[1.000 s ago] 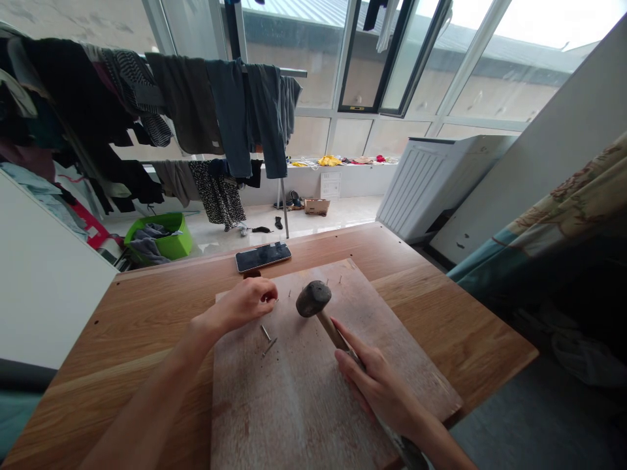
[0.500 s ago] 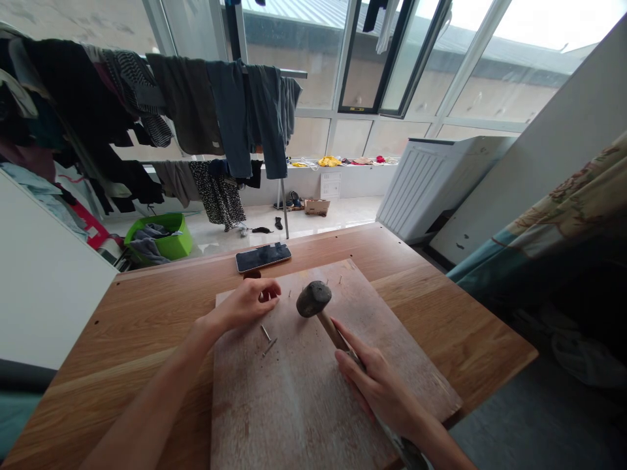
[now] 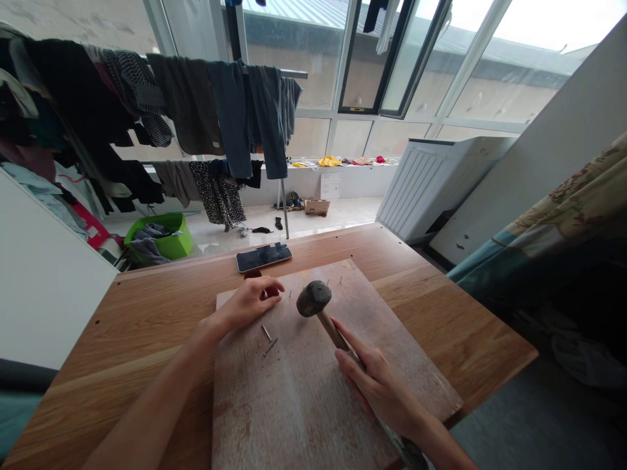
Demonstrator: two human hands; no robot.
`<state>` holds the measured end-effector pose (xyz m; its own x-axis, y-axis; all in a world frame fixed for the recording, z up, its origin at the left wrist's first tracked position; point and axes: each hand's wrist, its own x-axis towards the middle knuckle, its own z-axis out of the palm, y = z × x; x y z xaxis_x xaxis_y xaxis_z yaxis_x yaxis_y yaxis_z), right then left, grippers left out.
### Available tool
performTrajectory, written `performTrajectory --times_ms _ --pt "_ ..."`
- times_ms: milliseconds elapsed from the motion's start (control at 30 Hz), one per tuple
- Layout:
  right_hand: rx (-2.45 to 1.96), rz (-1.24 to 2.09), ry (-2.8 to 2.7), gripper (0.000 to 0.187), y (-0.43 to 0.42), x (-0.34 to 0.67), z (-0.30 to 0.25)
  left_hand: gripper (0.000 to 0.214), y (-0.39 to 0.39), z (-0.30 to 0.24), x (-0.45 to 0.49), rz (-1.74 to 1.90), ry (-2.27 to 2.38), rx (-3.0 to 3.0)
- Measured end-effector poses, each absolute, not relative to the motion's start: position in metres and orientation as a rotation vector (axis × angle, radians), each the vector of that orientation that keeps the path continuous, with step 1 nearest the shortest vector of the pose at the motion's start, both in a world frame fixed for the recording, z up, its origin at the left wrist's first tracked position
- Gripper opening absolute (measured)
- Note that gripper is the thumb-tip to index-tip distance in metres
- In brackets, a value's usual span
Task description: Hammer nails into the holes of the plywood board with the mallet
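Note:
A rubber mallet (image 3: 314, 298) with a black head and wooden handle is gripped by my right hand (image 3: 375, 378), its head held over the wooden board (image 3: 294, 398). My left hand (image 3: 252, 300) is at the board's far left part, fingers loosely curled, with a gap between thumb and fingertips and nothing visible in it. Just right of those fingertips a thin nail (image 3: 290, 294) stands upright in the board. Another upright nail (image 3: 341, 280) is beyond the mallet head, with one more partly hidden beside it. Two loose nails (image 3: 270, 346) lie in front of my left hand.
Under the board is a wooden table (image 3: 142, 313). A phone (image 3: 263, 257) lies on it beyond my left hand, near a small dark round object (image 3: 253, 275). Past the table are a green basket (image 3: 169, 238), hanging clothes (image 3: 191, 104) and a white appliance (image 3: 416, 186).
My left hand has shifted slightly to the right, and its fingers have moved a little. The mallet and my right hand look unchanged.

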<state>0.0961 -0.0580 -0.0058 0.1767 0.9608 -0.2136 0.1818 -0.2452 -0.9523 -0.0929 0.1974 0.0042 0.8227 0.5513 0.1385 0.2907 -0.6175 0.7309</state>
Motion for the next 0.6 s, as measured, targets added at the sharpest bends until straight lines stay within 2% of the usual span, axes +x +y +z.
performTrajectory --times_ms 400,600 --pt "-1.676 0.969 -1.260 0.059 -0.020 0.076 0.014 0.017 0.193 0.002 -0.093 0.497 0.635 2.211" --pt "-1.701 0.934 -1.343 0.060 -0.012 0.065 0.017 0.007 0.198 -0.006 -0.092 0.556 0.686 2.311"
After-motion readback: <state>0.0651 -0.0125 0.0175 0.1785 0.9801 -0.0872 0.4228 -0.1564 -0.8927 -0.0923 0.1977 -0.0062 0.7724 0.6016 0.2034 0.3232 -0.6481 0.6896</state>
